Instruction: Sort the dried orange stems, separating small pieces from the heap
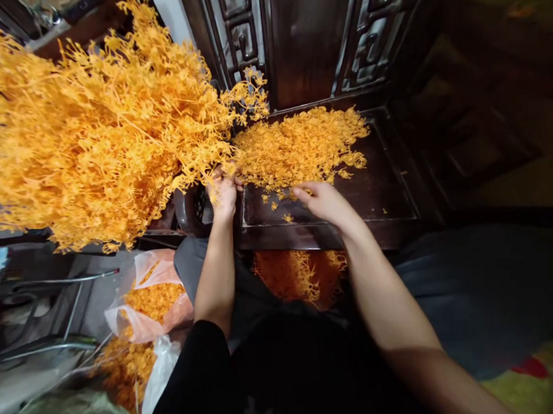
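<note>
A huge bunch of branching orange artificial-looking flower sprigs (93, 132) fills the upper left. At its lower right edge is my left hand (224, 193), fingers curled around orange sprigs that partly cover them. A heap of small orange blossom pieces (300, 146) lies on the dark wooden seat (375, 189) ahead of me. My right hand (323, 203) is at the near edge of this heap, thumb and fingers drawn together; whatever is between them is too small or hidden to name. A few loose orange bits are scattered beside it.
A carved dark wooden backrest (311, 38) rises behind the seat. On the left, an open pinkish plastic bag (154, 267) contains orange pieces, with more orange pieces (131, 371) and a white bag (160, 369) below. Orange sprigs (305, 272) show under the seat.
</note>
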{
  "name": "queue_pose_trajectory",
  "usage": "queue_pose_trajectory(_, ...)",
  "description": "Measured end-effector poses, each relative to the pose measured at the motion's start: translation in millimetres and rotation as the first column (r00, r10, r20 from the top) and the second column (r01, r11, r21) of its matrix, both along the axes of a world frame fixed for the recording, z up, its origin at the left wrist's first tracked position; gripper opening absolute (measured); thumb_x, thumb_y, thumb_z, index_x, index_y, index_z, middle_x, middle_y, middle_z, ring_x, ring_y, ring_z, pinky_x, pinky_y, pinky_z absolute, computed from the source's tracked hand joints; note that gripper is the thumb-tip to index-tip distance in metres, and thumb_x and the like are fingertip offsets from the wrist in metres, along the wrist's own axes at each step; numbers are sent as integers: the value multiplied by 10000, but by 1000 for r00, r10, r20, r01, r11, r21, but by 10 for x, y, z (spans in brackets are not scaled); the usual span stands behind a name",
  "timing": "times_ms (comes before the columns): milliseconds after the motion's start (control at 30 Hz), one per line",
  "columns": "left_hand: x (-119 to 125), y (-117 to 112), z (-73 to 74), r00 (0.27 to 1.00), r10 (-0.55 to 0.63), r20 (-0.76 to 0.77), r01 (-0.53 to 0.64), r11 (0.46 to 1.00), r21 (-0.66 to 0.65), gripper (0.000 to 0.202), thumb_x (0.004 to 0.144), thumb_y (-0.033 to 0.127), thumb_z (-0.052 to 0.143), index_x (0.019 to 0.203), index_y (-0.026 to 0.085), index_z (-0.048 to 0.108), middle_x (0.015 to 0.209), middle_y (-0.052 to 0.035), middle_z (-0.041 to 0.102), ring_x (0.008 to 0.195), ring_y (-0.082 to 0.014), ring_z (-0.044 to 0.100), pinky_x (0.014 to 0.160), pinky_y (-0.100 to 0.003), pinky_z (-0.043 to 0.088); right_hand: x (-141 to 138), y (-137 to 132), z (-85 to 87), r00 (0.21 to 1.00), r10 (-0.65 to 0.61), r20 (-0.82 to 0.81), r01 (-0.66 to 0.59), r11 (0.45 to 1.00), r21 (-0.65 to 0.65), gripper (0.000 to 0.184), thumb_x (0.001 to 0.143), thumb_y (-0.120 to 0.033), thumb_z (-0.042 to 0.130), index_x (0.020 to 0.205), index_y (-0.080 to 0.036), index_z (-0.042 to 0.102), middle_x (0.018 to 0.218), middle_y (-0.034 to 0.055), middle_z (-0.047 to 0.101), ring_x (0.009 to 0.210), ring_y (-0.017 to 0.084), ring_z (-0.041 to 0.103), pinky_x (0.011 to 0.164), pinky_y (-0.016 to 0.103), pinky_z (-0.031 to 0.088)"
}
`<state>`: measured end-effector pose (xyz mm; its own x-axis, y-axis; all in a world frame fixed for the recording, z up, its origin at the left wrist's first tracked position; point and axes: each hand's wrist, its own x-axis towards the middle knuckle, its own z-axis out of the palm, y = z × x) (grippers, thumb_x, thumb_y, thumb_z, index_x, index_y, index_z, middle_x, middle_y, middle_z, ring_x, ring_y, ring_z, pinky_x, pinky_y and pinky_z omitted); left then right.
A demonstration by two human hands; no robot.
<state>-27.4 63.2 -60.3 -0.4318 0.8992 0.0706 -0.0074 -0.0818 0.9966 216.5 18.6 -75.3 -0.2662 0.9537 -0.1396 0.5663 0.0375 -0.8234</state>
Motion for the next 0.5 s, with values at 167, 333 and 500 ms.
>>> queue_pose_trajectory(167, 189, -260, 130, 930, -330, 162, 342, 938, -56, 327, 850, 319, 812, 1093, 120, 719, 1042, -117, 797, 704, -116, 721, 597, -227, 579, 73, 392, 262, 967, -165, 196, 112, 960, 256, 996, 795, -481, 845, 1620, -124, 417, 1636, 269, 366, 1522, 436, 376, 1223, 527, 353)
queue_pose_trajectory(333, 253, -399, 101, 867, -441, 230, 459, 888, -29, 456, 765, 359, 885, 1105, 112, 707, 1071, -135, 801, 873, -216, 790, 718, -309, 660, -363, 416, 674, 992, -109, 61, 54, 811, 582, 429, 1019, -440, 559, 1277, -140, 723, 1329, 173, 675, 1282, 310, 603, 1137, 446, 447)
queue_pose_trajectory(500, 350, -494, 20, 887, -430, 168, 450, 886, -111, 310, 836, 346, 818, 985, 95, 713, 935, -104, 797, 872, -236, 797, 741, -359, 685, -680, 526, 746, 967, -4, 253, -107, 900, 422, 327, 970, -392, 617, 928, -122, 796, 918, 172, 759, 901, 304, 691, 843, 397, 517)
